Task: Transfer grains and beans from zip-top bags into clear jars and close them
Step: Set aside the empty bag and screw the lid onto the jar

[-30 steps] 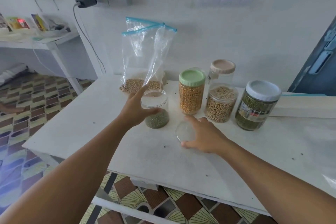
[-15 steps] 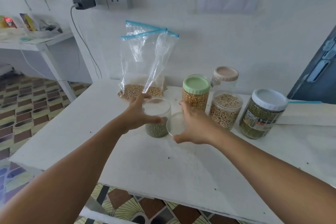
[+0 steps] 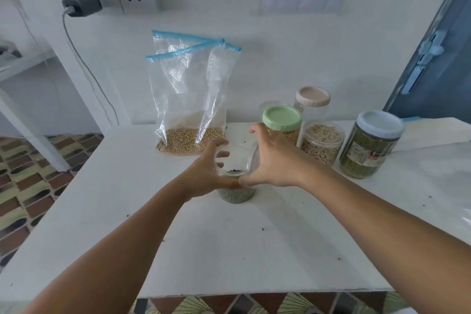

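Left hand (image 3: 204, 173) is wrapped round the upper wall of the small clear jar (image 3: 235, 186), thumb at the near side, fingers curled over the far rim; the grip is closed on the jar and steadies it upright on the desk (image 3: 229, 250). Right hand (image 3: 274, 163) is curved over the jar mouth from the right, and the clear lid (image 3: 253, 158) is held tilted at its edge, not yet seated; how far it rests on the rim cannot be told. A shallow layer of green grains lies at the jar bottom, below both hands. Judged light, thin-walled plastic, smooth and apt to slip or flex if squeezed; hold is best taken on the wall near the rim, the lid by its edge. Beyond the left hand, a zip-top bag (image 3: 188, 99) stands open against the wall, pale beans in its base. Just right of the right hand stand a green-lidded jar (image 3: 281, 122), a beige-lidded jar (image 3: 314, 99), an open jar of grain (image 3: 322, 145) and a white-lidded jar (image 3: 369, 145).
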